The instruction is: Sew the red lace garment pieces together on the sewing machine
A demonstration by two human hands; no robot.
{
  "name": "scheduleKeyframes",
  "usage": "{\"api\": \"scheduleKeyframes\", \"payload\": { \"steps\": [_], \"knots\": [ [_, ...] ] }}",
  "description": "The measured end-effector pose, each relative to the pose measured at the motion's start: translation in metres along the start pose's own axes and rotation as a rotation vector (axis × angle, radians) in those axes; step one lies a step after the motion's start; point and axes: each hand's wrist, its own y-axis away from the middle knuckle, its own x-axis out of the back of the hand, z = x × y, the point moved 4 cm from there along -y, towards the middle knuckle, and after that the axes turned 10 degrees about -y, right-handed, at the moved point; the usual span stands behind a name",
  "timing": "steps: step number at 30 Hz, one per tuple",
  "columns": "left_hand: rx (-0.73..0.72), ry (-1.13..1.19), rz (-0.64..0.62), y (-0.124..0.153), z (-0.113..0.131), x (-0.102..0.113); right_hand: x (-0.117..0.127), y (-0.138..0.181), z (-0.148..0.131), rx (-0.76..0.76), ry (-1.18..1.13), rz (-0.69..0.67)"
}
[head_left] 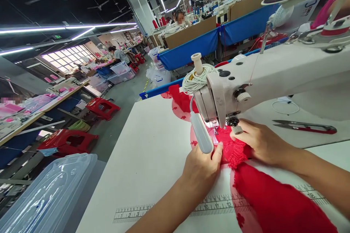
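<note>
**Red lace-trimmed fabric under the machine head, a hand on either side**

The red lace-trimmed fabric (pixel 236 154) lies on the white worktop (pixel 144 145), part of it below the needle area of a white sewing machine (pixel 273 72). It bunches into a rough, textured heap between the hands, and a smooth red length with a sheer pink border trails toward the lower right, across a printed ruler scale (pixel 131 214).

From here I see the left hand (pixel 202 164) come up from below, its forearm slanting over the scale, back of the hand up and thumb stretched along the cloth. Its other fingers are largely hidden, so I cannot tell whether that grip pinches the fabric or merely presses it. The right hand (pixel 259 142) comes in from the right, forearm low, wrist near the worktop, fingers bent inward at the cloth's edge by the machine's knob; its fingertips are partly covered, so I cannot tell how firm that grip is.

A grey lamp (pixel 201 131) hangs just above the left hand, beneath a coiled white cable (pixel 198 76). Thread snips (pixel 304 126) lie beyond the right forearm. Farther off are a lidded plastic box (pixel 54 185), red stools (pixel 102 108) and blue cloth panels (pixel 188 51), with co-workers at other machines.
</note>
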Motion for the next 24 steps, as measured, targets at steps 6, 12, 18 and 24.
{"api": "scheduleKeyframes", "payload": {
  "steps": [6, 12, 18, 24],
  "knots": [
    [0.007, 0.004, -0.037, 0.001, -0.001, -0.003, 0.000, -0.001, 0.000, -0.004, -0.012, 0.019],
    [0.045, 0.090, -0.073, 0.001, -0.003, -0.009, -0.007, 0.002, 0.005, -0.019, -0.014, 0.015],
    [0.019, 0.052, 0.024, -0.004, -0.002, -0.003, -0.006, 0.004, 0.004, -0.070, 0.055, -0.070],
    [-0.022, 0.276, 0.007, -0.007, -0.003, 0.001, 0.001, 0.008, -0.004, -0.048, 0.226, -0.093]
  ]
}}
